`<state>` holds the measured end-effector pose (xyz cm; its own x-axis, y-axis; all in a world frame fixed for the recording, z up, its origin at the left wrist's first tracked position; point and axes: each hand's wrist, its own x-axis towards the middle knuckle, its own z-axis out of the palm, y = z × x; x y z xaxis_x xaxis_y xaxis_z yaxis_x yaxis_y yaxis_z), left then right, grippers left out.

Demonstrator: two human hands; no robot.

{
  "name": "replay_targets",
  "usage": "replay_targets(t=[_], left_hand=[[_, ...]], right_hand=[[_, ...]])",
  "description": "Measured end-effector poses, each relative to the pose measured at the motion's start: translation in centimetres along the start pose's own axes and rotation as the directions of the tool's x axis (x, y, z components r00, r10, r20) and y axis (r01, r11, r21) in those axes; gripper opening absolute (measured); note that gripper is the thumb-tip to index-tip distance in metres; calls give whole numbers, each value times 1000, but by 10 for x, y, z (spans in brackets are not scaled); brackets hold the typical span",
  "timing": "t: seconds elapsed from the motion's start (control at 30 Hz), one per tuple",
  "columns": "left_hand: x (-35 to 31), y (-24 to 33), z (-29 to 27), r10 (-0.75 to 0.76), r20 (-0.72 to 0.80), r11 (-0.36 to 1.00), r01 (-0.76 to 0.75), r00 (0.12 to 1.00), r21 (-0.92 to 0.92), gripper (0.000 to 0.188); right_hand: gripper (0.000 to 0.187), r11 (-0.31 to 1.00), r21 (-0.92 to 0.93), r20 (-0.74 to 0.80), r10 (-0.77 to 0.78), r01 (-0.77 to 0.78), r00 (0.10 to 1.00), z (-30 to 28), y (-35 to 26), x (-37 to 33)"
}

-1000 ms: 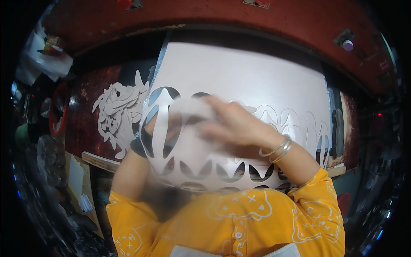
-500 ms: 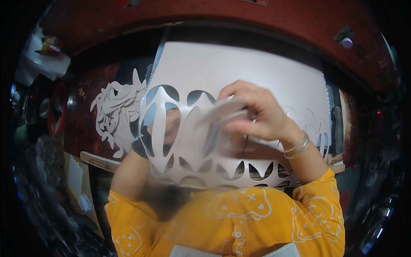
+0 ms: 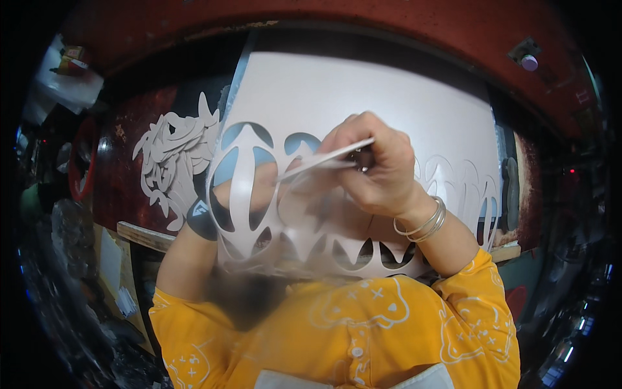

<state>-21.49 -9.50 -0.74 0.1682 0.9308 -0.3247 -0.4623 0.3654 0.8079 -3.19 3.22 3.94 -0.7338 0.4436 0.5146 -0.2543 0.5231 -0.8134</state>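
Note:
A large pale pinkish-grey sheet point(image 3: 363, 78) lies before me, its near part cut through with rows of pointed oval holes. My right hand point(image 3: 382, 165), wearing thin bangles, is closed above it on a few flat cut-out pieces point(image 3: 327, 159), seen almost edge-on and pointing left. My left hand point(image 3: 262, 187) is under the sheet's perforated part and shows through a hole; its fingers are mostly hidden and blurred. A dark band with a light mark circles the left wrist. Beyond that wrist, at the left, is a heaped pile of curved cut-out pieces point(image 3: 170, 155).
A red machine beam point(image 3: 414, 26) spans the far side, with a pale purple knob point(image 3: 529, 63) at right. A wooden strip point(image 3: 146, 235) edges the dark red table point(image 3: 120, 188) on the left. Further cut outlines run along the sheet's right side. Plastic wrapping point(image 3: 74, 91) sits far left.
My right hand has shifted a little left, and the pieces in it have turned from blurred and broad to nearly edge-on. My left hand has stayed under the perforated sheet.

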Motion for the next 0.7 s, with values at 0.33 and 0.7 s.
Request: replay_targets(t=[0.33,0.7], left_hand=[[-4,-20,45,-14,25,899,24,1000,-438,53],[37,-41,46,45,-109,791,-102,993,-603,50]], right_hand=[[13,976,-146,-637,-220,164,739,-112,-14,35],[49,709,-535,152,616,-460,773,-62,48,-13]])
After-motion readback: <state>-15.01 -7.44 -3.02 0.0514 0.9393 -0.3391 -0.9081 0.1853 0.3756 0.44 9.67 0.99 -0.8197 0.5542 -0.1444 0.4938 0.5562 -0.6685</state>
